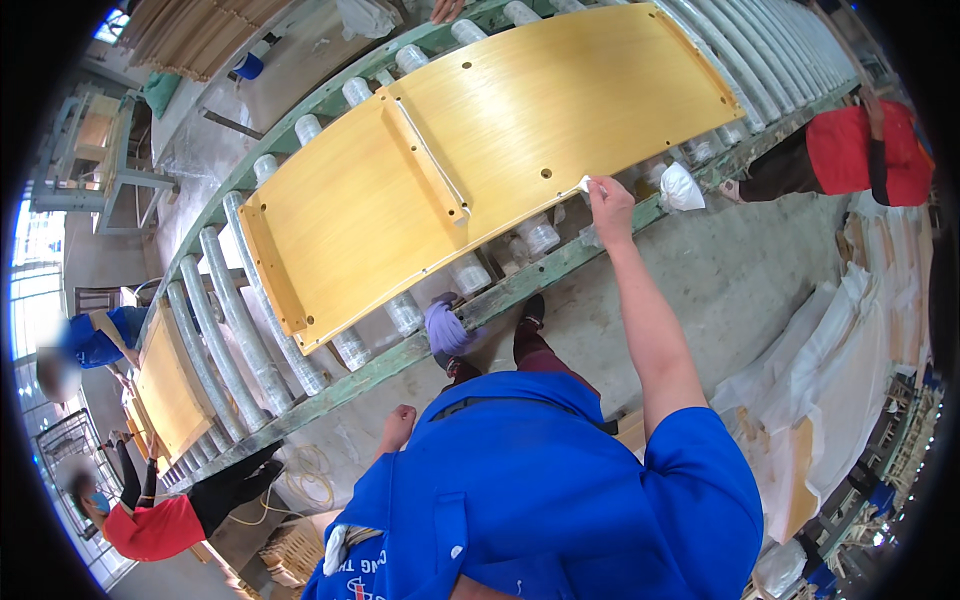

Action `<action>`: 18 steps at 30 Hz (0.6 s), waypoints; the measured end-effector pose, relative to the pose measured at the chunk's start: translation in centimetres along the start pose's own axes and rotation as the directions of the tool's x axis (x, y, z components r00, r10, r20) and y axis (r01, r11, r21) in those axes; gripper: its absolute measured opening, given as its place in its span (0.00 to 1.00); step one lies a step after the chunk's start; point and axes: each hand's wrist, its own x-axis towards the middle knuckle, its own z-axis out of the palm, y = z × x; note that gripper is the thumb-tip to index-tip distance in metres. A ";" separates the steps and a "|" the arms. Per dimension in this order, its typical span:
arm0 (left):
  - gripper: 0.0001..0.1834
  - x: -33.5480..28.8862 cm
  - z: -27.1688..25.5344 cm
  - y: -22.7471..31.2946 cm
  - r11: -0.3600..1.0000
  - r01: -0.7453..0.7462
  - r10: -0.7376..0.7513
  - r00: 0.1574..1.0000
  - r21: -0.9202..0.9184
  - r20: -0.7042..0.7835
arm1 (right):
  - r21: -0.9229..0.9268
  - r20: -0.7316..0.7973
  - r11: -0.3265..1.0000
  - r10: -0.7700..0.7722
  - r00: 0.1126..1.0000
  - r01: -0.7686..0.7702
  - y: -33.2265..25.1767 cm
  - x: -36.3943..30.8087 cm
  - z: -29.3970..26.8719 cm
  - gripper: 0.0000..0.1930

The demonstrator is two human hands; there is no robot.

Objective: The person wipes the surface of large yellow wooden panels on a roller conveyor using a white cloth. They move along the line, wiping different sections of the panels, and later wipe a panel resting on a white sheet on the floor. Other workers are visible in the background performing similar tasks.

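A woodworking workshop: a green-framed conveyor of grey metal rollers (245, 320) carries a long yellow wooden panel (500, 110) mid-frame; brown wooden boards (190, 35) (stacked) lie upper left.

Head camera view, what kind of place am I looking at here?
Most likely a woodworking or furniture workshop: a roller conveyor carries a long yellow panel with holes in it, and brown boards are stacked at the upper left.
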 end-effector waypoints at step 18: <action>0.18 -1.0 3.1 7.2 0.990 0.045 -0.047 0.999 0.130 0.008 | -0.301 -0.143 0.948 0.068 0.987 -0.109 9.0 11.1 -9.2 0.11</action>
